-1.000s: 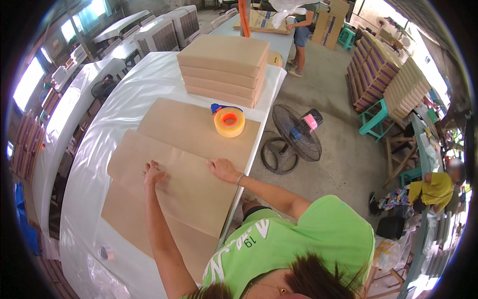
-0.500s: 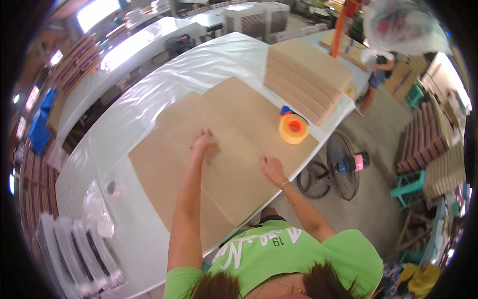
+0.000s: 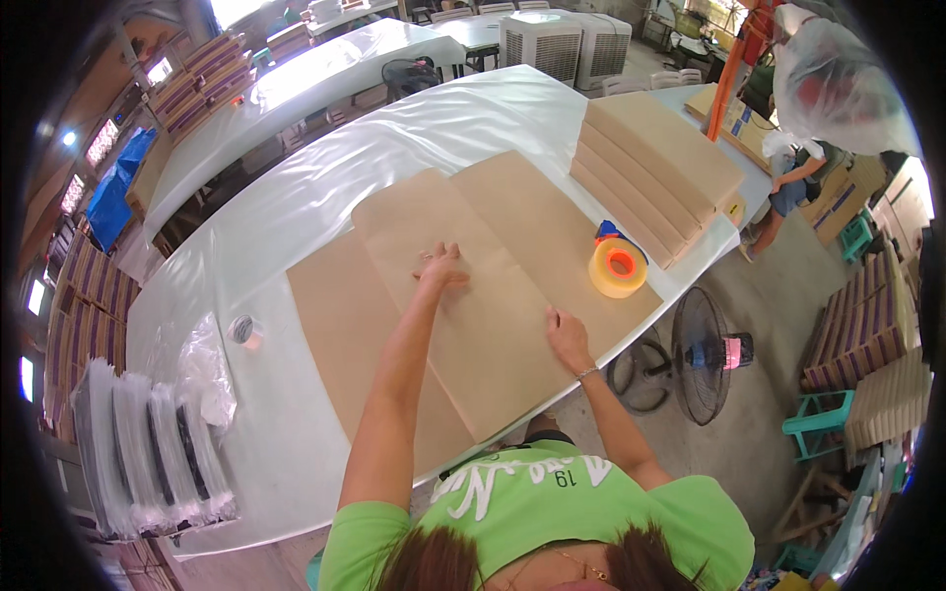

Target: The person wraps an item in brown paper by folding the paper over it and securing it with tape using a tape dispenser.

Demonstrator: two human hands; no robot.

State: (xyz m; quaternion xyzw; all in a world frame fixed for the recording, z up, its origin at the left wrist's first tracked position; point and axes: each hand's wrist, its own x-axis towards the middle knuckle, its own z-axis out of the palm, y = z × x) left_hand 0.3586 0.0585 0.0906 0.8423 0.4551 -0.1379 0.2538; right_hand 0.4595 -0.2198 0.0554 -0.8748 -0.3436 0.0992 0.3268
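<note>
Since the earlier frame, the view has swung toward the person's left, bringing the pile of plastic packets (image 3: 153,443) more fully into sight, while both hands keep to the same brown paper.

Left to right, as seen from within the room: the packets lie at the near left corner of the white-covered surface (image 3: 271,463). Beside them are a crumpled clear bag (image 3: 209,379) and a small roll (image 3: 243,332), its kind too small to tell. Next comes the brown paper (image 3: 493,300), spread on the surface before the person, its middle panel overlapping a part on either side; whether it is one folded piece is unclear. The left hand (image 3: 443,268) rests palm down on that panel, fingers somewhat apart, probably to keep it flat. The right hand (image 3: 569,340) lies at the panel's right edge with fingers curled together, perhaps to steady the margin; whether it pinches the paper cannot be told. The yellow tape roll (image 3: 619,268) rests on the paper's right part, seemingly for easy reach. Beyond it stand brown bundles (image 3: 650,182), stacked flat, presumably to leave working room.
</note>
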